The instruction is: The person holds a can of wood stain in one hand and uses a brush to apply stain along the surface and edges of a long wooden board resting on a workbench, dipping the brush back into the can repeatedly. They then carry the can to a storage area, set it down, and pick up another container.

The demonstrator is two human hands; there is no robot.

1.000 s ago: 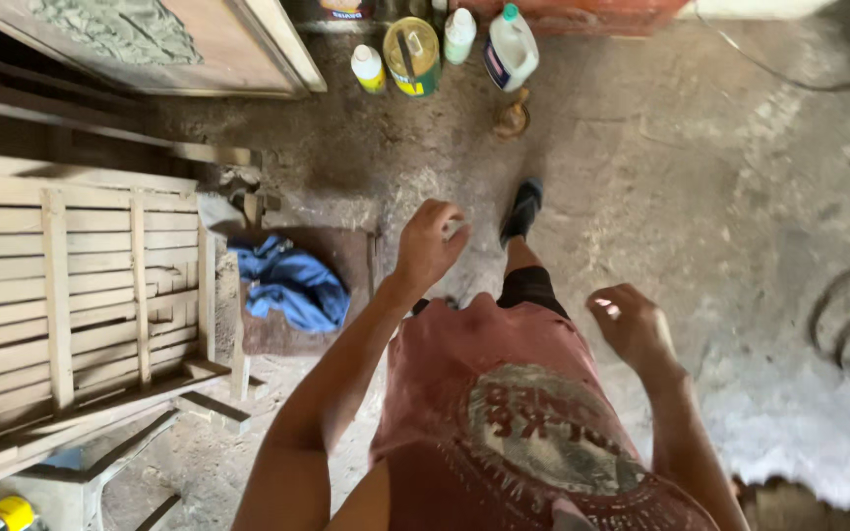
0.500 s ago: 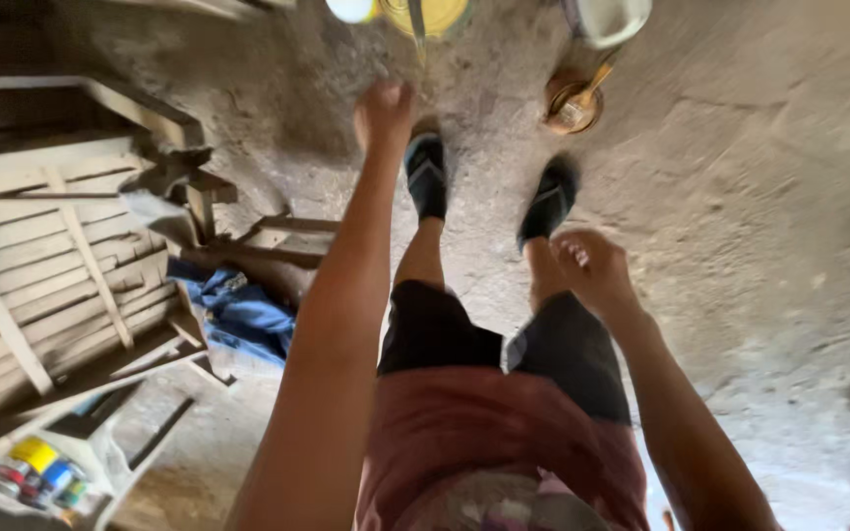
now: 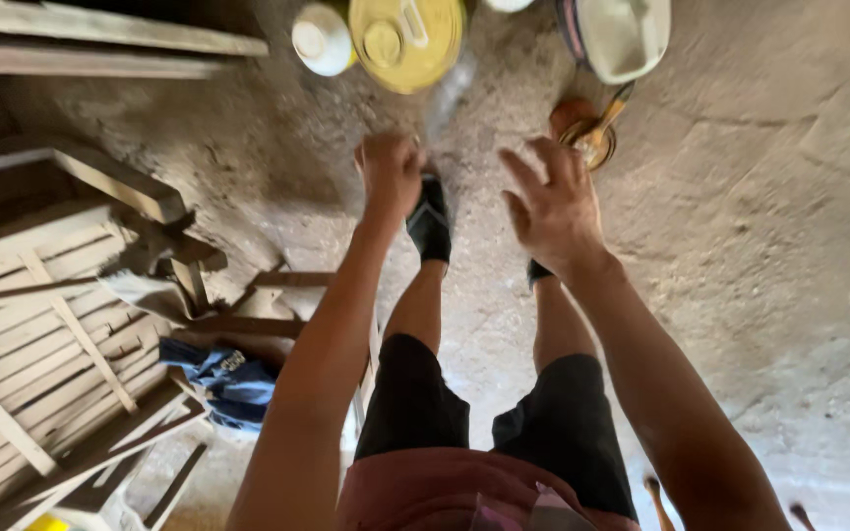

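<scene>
Rough matt concrete floor (image 3: 759, 256), glossy yellow plastic jug (image 3: 407, 39), weathered wooden slats (image 3: 41, 324).

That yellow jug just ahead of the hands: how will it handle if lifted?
The yellow jug looks like rigid plastic, so probably stiff rather than floppy. Its moulded top handle should give a secure hold. Its fill is hidden, so its weight is uncertain. Broad-bodied, it seems unlikely to tip on the rough floor.

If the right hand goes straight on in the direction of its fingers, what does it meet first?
Most likely the small brown pot with a brush, just beyond the right hand; depth is unclear, so the open hand may pass above it.
</scene>
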